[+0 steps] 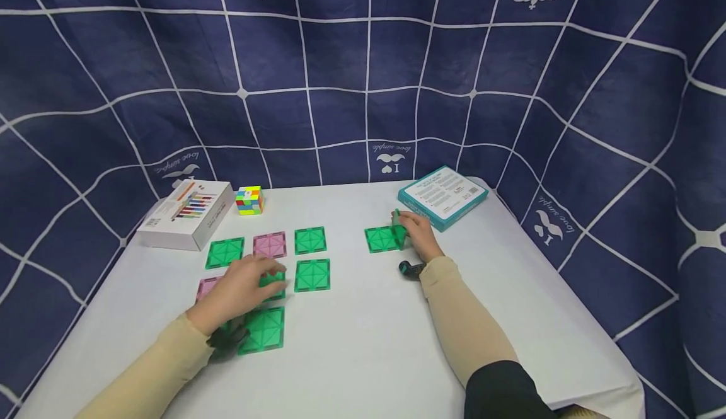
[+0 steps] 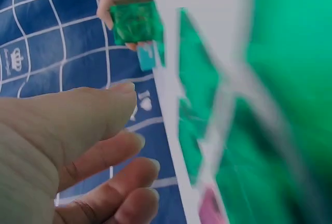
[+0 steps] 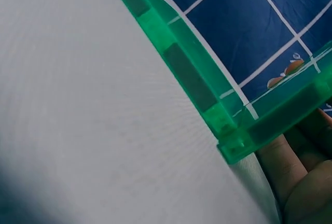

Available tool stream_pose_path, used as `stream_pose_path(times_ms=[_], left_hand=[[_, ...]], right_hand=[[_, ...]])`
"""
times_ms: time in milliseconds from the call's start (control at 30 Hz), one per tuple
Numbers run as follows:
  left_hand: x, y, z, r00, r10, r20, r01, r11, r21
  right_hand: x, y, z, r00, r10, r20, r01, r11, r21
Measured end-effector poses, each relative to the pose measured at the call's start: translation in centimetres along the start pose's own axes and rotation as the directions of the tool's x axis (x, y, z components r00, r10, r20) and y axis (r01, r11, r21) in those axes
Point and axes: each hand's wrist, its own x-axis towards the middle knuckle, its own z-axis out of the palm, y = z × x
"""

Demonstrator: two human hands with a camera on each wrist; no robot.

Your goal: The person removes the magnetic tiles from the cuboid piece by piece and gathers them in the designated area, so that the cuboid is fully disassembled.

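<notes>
My right hand (image 1: 418,235) grips a translucent green magnetic tile (image 1: 399,233), held upright at the right edge of another green tile (image 1: 379,240) lying flat. In the right wrist view, the fingers (image 3: 282,169) are partly visible behind the green tile frame (image 3: 189,76). Over a group of flat green and pink tiles at the left is my left hand (image 1: 241,288), its thumb and fingers apart with nothing between them. It partly covers a green tile (image 1: 276,285) and a pink tile (image 1: 207,287). The left wrist view shows the loosely bent fingers (image 2: 129,182).
A white box (image 1: 187,214) and a colourful puzzle cube (image 1: 249,200) stand at the back left. At the back right lies a teal box (image 1: 442,197). More flat tiles include a pink one (image 1: 270,244) and a green one (image 1: 312,275). A blue checked curtain (image 1: 340,116) surrounds the white table (image 1: 368,350).
</notes>
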Motion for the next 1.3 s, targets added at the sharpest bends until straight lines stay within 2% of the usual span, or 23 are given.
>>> stream_pose_path(times_ms=[133,267,367,500,633,800,967,1133,1200,1300], left_hand=[[5.8,1.8,1.0,0.998,0.035,0.056,-0.028,0.992,-0.121],[11.4,4.2,3.0,0.991,0.057,0.124,-0.035,0.985,-0.17],[14.2,5.8,4.6,0.988,0.028,0.151,-0.007,0.991,-0.134],[16.6,7.1,6.2,0.988,-0.022,0.152,0.027,0.999,-0.035],[17.7,7.6,7.2,0.983,-0.05,0.174,0.045,0.998,0.034],[17.9,7.8,7.6,0.982,-0.062,0.18,0.058,0.998,0.027],[18.0,7.8,7.7,0.98,-0.093,0.177,0.104,0.993,-0.055],[17.9,7.5,7.8,0.977,-0.114,0.178,0.151,0.966,-0.21],[17.7,7.2,7.8,0.984,-0.11,0.14,0.146,0.948,-0.283],[17.3,6.6,7.5,0.995,-0.092,0.028,0.096,0.923,-0.373]], right_hand=[[0.1,-0.2,-0.2,1.0,-0.009,0.0,0.009,1.0,-0.011],[0.2,-0.3,-0.4,1.0,-0.026,0.001,0.026,0.999,0.036],[0.3,-0.4,-0.3,0.999,-0.041,0.034,0.037,0.995,0.089],[0.4,-0.5,-0.2,0.997,-0.046,0.054,0.04,0.992,0.118],[0.2,-0.6,-0.3,0.998,-0.039,0.045,0.032,0.988,0.148],[-0.7,-1.9,-0.4,0.997,-0.063,0.045,0.055,0.984,0.167],[-1.8,-3.2,-0.5,0.996,-0.091,-0.003,0.091,0.991,0.095],[-0.9,-1.5,-0.6,0.997,-0.076,-0.014,0.076,0.994,0.082],[-0.3,-0.4,-0.6,0.998,-0.065,-0.028,0.067,0.993,0.092],[0.1,0.4,-0.6,0.995,-0.057,-0.077,0.064,0.994,0.094]])
